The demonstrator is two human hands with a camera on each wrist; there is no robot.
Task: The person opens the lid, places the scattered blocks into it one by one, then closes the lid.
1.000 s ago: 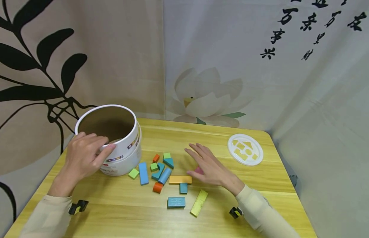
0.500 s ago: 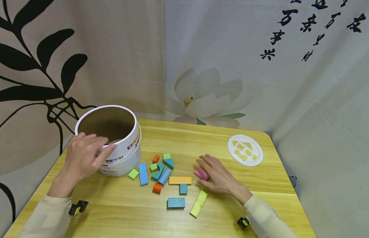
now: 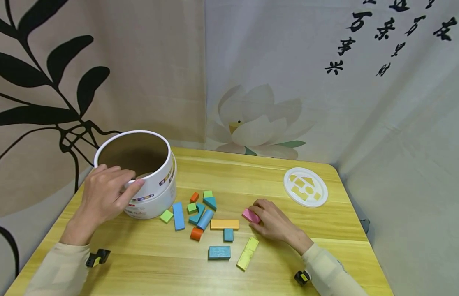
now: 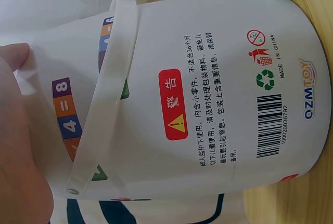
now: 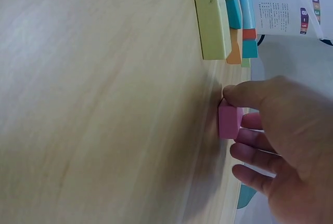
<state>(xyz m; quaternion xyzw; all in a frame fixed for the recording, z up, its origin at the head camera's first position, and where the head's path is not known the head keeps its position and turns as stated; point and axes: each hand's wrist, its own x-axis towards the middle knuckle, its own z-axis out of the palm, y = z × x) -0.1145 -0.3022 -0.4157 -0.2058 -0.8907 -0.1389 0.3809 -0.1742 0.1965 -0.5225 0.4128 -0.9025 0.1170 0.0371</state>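
My left hand point(image 3: 107, 191) grips the near rim of a tall white plastic bucket point(image 3: 155, 195), fingers over the edge. Printed labels and a white handle on the bucket point(image 4: 218, 104) show in the left wrist view. On the table's right half, my right hand point(image 3: 275, 220) pinches a small pink block point(image 3: 249, 215) between thumb and fingers. In the right wrist view the pink block point(image 5: 229, 120) sits at the tabletop, the thumb on one side and the fingers point(image 5: 252, 121) at the other. A yellow-green block point(image 3: 247, 253) lies just left of that hand.
Between bucket and right hand lie several loose blocks, including an orange bar point(image 3: 224, 224), a blue plank point(image 3: 179, 216), a blue cylinder point(image 3: 205, 219) and a teal block point(image 3: 219, 252). A white round lid with cut-outs point(image 3: 288, 190) lies farther back on the wooden table point(image 3: 140, 263).
My right hand has drawn back toward the right, uncovering the pink block, then closed its fingers on it. The left hand and bucket stay in place.
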